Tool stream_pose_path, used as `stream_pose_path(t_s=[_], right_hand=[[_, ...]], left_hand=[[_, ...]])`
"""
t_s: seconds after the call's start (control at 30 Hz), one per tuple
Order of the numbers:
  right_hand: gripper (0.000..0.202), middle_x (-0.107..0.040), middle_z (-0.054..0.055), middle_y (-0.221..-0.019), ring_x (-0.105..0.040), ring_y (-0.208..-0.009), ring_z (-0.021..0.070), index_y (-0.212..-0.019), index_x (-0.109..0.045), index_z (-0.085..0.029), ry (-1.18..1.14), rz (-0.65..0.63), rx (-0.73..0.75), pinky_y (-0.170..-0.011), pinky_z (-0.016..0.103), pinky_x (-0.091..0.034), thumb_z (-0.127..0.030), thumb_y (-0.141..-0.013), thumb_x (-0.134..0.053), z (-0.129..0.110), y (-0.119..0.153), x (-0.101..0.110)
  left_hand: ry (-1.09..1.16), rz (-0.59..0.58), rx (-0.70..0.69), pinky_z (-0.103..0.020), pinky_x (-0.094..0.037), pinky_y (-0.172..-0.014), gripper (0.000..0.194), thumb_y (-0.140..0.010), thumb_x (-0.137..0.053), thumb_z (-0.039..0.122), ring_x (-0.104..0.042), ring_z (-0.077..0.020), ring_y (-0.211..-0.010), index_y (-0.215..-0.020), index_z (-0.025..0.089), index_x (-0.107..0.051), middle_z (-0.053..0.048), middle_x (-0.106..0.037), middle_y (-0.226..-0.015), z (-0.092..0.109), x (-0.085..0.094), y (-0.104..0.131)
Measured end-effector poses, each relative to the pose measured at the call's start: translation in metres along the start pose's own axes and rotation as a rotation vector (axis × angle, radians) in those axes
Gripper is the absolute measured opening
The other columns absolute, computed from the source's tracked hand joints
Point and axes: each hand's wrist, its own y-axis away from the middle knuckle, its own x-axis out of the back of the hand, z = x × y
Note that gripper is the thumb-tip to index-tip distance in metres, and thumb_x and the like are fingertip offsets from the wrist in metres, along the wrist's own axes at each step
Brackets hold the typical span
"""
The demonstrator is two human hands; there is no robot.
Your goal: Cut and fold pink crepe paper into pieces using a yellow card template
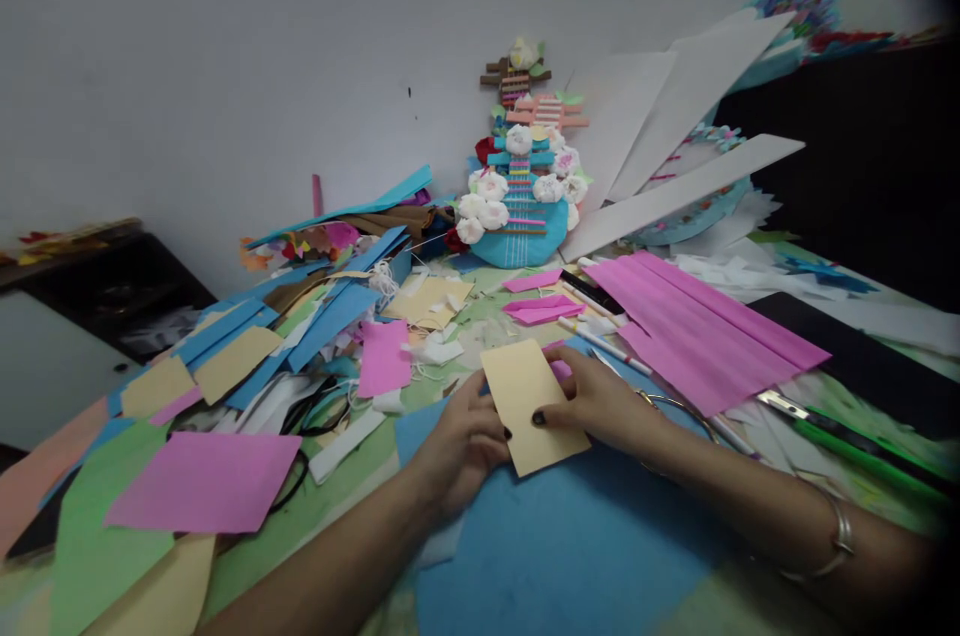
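A pale yellow paper rectangle point(534, 386) is held upright-tilted between both hands, over a large blue sheet point(570, 546). My right hand point(604, 401) pinches its right side, thumb on the front face and fingers behind. At the left edge, my left hand point(466, 441) has its fingers curled against the paper, partly behind it. A small pink paper piece point(559, 366) shows behind the right hand. Scissors point(675, 403) lie partly hidden under the right forearm, beside a rolled paper stick point(622, 348).
A green box cutter point(847, 436) and a pink crepe sheet point(697, 326) lie on the right. Paper scraps, a pink sheet point(210, 481) and a green sheet point(105, 526) cover the left. A blue flower-trimmed paper guitar-like craft point(517, 236) stands against the wall, near white boards point(682, 196).
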Motion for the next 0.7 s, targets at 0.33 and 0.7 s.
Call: stream_pose_path(t_s=[0.33, 0.7], right_hand=[[0.073, -0.066, 0.009, -0.084, -0.059, -0.072, 0.0229, -0.132, -0.045, -0.017, 0.12, -0.001, -0.005, -0.054, 0.027, -0.033, -0.036, -0.067, -0.072, -0.018, 0.014, -0.001], [0.061, -0.065, 0.0, -0.083, -0.063, -0.075, 0.0144, -0.131, -0.037, -0.023, -0.25, 0.069, 0.105, -0.063, 0.024, -0.048, -0.022, -0.077, -0.065, -0.016, 0.009, 0.002]], left_hand=[[-0.283, 0.154, -0.088, -0.025, -0.05, -0.049, 0.056, -0.066, -0.075, 0.04, -0.062, -0.0159, -0.054, -0.112, 0.011, -0.061, -0.006, -0.07, -0.07, 0.002, 0.018, -0.012], [-0.385, 0.264, -0.225, -0.033, -0.056, -0.063, 0.048, -0.054, -0.085, 0.04, -0.066, -0.0204, -0.06, -0.091, 0.012, -0.072, -0.008, -0.073, -0.071, 0.023, 0.019, -0.01]])
